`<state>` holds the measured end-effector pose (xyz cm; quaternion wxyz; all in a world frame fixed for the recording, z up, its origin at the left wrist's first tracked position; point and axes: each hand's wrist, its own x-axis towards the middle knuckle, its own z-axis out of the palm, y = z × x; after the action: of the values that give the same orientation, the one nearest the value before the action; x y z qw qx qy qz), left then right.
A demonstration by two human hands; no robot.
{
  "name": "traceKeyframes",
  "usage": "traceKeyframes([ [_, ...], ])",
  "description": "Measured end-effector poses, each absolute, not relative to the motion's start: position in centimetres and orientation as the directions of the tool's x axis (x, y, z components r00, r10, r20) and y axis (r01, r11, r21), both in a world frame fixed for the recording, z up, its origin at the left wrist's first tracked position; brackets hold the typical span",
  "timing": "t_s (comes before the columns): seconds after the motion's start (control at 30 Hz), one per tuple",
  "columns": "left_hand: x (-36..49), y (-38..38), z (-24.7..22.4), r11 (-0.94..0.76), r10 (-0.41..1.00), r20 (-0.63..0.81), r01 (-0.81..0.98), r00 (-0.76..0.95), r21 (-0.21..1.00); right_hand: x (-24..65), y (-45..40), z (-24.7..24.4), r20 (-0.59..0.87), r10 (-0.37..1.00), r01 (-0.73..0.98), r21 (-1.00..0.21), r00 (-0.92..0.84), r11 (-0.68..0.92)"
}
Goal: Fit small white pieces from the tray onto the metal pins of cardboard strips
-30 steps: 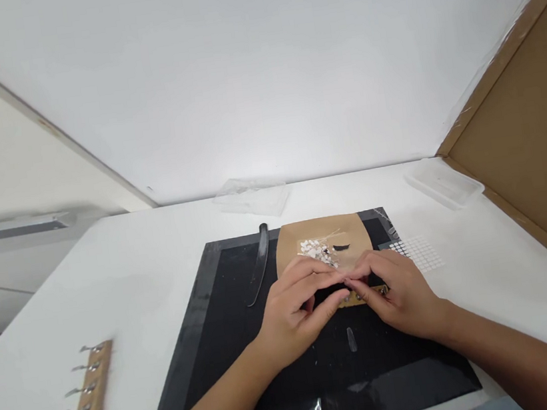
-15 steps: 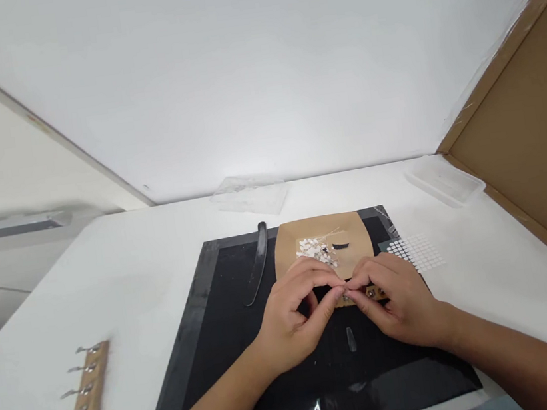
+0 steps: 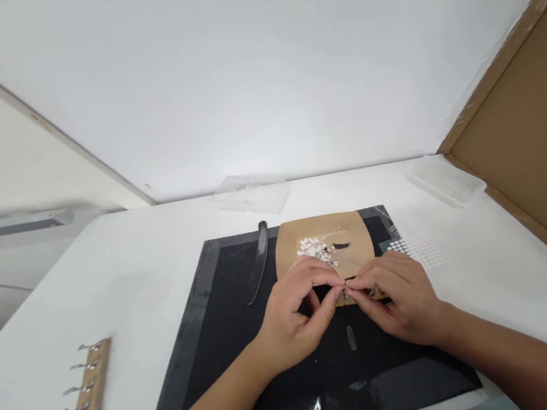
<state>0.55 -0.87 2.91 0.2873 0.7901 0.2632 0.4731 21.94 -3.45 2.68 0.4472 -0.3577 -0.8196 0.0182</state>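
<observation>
Black matting (image 3: 232,318) covers the lower middle of the frame, lying on a white surface (image 3: 113,286). Over it, right of centre, a left hand (image 3: 295,310) and a right hand (image 3: 404,295) come together at the fingertips, thumbs and forefingers drawn close. Anything between them is too small to make out, so whether they grip something cannot be told. Just beneath the fingertips is a tan strip with metal studs (image 3: 380,294), mostly hidden by the fingers. Nearer the bottom edge lies a clear nail-shaped tip (image 3: 351,338), faint against the black. Behind the hands, tan paper (image 3: 285,240) carries jumbled white pieces (image 3: 312,248) and a dark sliver (image 3: 342,246); its near edge is partly covered. The right hand overlaps a corner of a sheet of white dots (image 3: 418,251). Both forearms are cut off by the frame.
</observation>
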Motion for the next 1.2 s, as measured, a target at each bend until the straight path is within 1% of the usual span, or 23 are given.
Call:
traceKeyframes([
  [0.07,0.44,-0.81,3.06,-0.722,0.659,0.632,0.107,0.408,0.684,21.81,-3.67,2.87,0.724,0.612,0.552,-0.383,-0.319,0.741],
  [0.13,0.35,-0.8,3.18,-0.738,0.637,0.659,0.071,0.399,0.671,21.73,-3.86,3.06,0.73,0.608,0.54,-0.39,-0.312,0.745],
  [0.33,0.29,-0.96,3.21,-0.693,0.68,0.629,0.049,0.376,0.72,21.63,-4.1,3.39,0.729,0.62,0.521,-0.423,-0.29,0.741],
  [0.5,0.35,-0.51,3.41,-0.724,0.62,0.68,-0.048,0.392,0.688,21.47,-4.3,3.51,0.721,0.628,0.486,-0.453,-0.293,0.747],
  [0.6,0.43,-0.46,3.51,-0.72,0.602,0.683,-0.09,0.413,0.689,21.41,-4.22,3.49,0.737,0.611,0.473,-0.444,-0.291,0.761],
  [0.8,0.49,-1.01,3.15,-0.624,0.673,0.598,-0.101,0.435,0.775,21.44,-3.86,3.29,0.771,0.586,0.507,-0.411,-0.249,0.757],
  [0.93,0.48,-1.17,2.96,-0.564,0.701,0.556,-0.131,0.446,0.816,21.58,-3.84,3.13,0.784,0.55,0.498,-0.367,-0.289,0.786],
  [1.2,0.59,-1.4,2.7,-0.479,0.756,0.475,-0.114,0.45,0.87,21.81,-3.57,3.2,0.781,0.543,0.473,-0.37,-0.307,0.799],
])
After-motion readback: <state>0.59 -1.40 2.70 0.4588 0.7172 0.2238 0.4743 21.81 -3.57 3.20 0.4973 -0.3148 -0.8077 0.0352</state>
